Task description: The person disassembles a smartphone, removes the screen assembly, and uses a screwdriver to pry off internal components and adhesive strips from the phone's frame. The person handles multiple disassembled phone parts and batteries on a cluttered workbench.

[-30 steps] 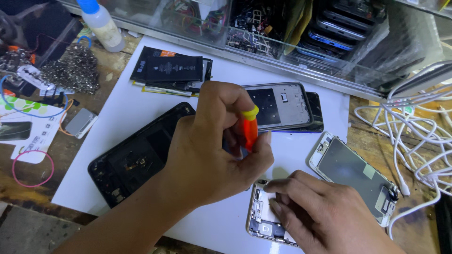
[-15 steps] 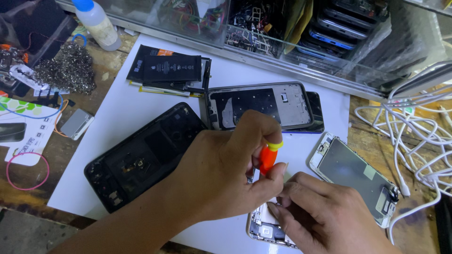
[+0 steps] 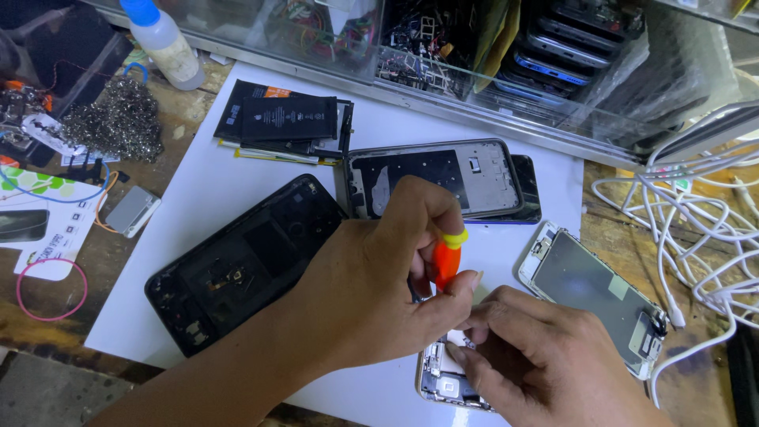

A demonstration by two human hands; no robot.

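Gripping an orange screwdriver (image 3: 446, 265), the left hand (image 3: 379, 292) works; right hand (image 3: 538, 356) pins the opened phone (image 3: 443, 378).

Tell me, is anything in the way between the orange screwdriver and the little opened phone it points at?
Nothing visible is. The left hand holds the orange screwdriver right over the opened phone. The right hand fingers rest on that phone beside the tool, and hide its tip.

Even overhead light, soft shadows, sharp focus.

I see a glossy orange plastic screwdriver handle (image 3: 447, 265), matt white sheet (image 3: 237, 166), possibly paper, and rough worn wooden bench (image 3: 111, 253).
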